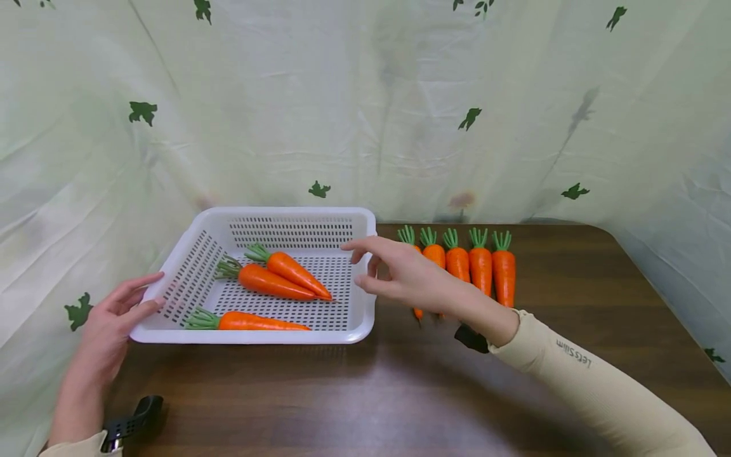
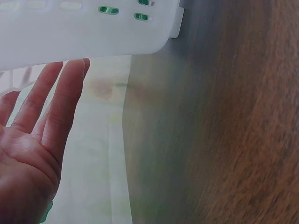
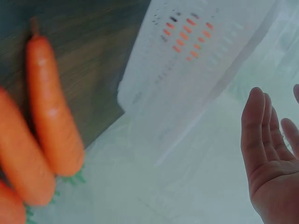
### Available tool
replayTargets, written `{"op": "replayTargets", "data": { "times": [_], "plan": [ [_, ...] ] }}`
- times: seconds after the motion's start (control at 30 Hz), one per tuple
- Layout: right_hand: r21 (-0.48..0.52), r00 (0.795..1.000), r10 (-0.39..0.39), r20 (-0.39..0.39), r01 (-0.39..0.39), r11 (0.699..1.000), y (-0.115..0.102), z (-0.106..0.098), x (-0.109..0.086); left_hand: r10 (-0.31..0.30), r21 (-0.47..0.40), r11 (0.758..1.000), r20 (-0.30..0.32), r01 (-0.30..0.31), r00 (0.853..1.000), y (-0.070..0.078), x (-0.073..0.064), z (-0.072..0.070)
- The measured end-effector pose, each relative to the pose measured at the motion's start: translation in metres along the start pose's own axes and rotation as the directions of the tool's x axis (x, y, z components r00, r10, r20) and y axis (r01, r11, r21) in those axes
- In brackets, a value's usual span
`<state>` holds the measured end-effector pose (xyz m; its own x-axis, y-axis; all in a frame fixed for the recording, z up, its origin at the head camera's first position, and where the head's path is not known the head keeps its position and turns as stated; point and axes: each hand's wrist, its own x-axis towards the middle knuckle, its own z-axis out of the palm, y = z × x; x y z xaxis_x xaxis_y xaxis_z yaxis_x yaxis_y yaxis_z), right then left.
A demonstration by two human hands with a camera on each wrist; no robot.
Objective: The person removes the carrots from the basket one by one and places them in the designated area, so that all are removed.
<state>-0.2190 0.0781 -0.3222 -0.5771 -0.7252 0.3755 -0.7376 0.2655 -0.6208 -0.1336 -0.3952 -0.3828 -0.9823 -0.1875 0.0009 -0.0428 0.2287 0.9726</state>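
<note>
A white perforated basket (image 1: 365,317) stands on the table and holds three orange carrots with green tops: an upper one (image 1: 297,273), a middle one (image 1: 274,284) and one by the front wall (image 1: 257,321). My left hand (image 1: 111,317) touches its left rim with thumb and index finger; the left wrist view shows those fingers (image 2: 65,102) fairly straight against the basket. Over the right rim hovers my right hand (image 1: 400,270), fingers loosely bent and thumb apart, with nothing between them. Beneath that forearm lies a row of several carrots (image 1: 504,276), partly hidden by the hand and wrist.
The brown wooden table (image 1: 571,298) extends to the right and in front of the basket. A pale curtain (image 1: 400,127) with green leaf shapes hangs behind and at both sides, close to the basket's back wall. Black straps (image 1: 143,412) sit at the wrists.
</note>
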Motion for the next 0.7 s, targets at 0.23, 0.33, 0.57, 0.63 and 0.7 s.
{"op": "replayTargets", "data": {
  "times": [0.23,0.33,0.57,0.63,0.7],
  "plan": [
    [0.032,1.0,-0.016,0.012,0.015,0.999,-0.002,0.017,0.017,0.007,-0.011,1.0,0.004,-0.007,1.0,-0.001,-0.001,0.0],
    [0.032,0.999,-0.006,0.04,0.005,0.999,-0.001,0.024,0.022,0.007,-0.011,1.0,0.002,-0.007,1.0,-0.001,-0.001,0.0],
    [0.022,0.993,0.037,0.115,-0.039,0.999,0.005,0.036,0.036,0.009,0.023,1.0,-0.003,-0.008,1.0,-0.001,0.0,0.0],
    [0.005,0.99,0.044,0.131,-0.045,0.999,0.008,0.039,0.041,0.009,0.029,1.0,-0.002,-0.009,1.0,-0.001,0.0,0.0],
    [-0.009,0.987,0.053,0.149,-0.052,0.999,0.012,0.043,0.046,0.011,0.032,0.999,0.0,-0.011,1.0,-0.001,0.0,0.001]
  ]
}}
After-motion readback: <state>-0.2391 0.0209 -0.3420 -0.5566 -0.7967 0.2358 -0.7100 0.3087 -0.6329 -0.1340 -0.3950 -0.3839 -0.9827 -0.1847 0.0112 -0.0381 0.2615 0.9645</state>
